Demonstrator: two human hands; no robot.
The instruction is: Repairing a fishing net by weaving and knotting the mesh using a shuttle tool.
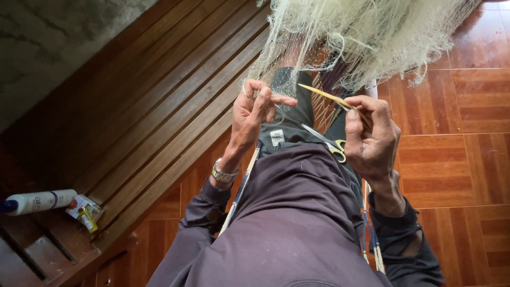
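Mid net mending: left hand (pixel 255 114) pinching mesh of pale net (pixel 366 32), right hand (pixel 372 135) gripping yellow needle (pixel 332 98), probably threaded; next, 1 steady pass.

at the frame's centre, the left hand (pixel 254 112) pinches pale net (pixel 361 32); the right hand (pixel 374 135) holds a yellow netting needle (pixel 326 96).

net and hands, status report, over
Left hand pinching net strands. Right hand gripping netting needle. Scissors lying on lap, nothing blocking.
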